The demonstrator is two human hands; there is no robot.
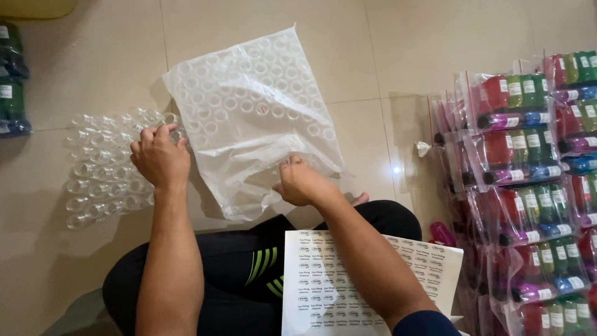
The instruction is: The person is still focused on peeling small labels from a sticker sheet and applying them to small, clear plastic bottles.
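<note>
Nearest the camera, a white sheet of small oval stickers [336,286] lies across the person's lap, over black trousers [242,267] with green stripes at the knee. The right forearm crosses above this sheet.

Just beyond, the right hand [301,183] rests at the near edge of a clear plastic bag [249,118]; its grip is closed, pinching the bag's film between curled fingers. The bag lies on the tiled floor [93,56], spread out, and is packed with rows of small clear bottles whose round mouths show through the plastic.

To the left, the left hand [158,158] lies on a loose cluster of empty clear bottles [99,180] standing on the floor, just beside the bag's left edge. Its grip is narrow, fingertips curled over the bottles at the top of the cluster; whether one is actually held, I cannot tell.

Along the right side, zip bags of coloured bottles [528,186], red, green, purple and blue, lie stacked in overlapping rows. At the far left edge, dark green bottles [11,93] show partly.
</note>
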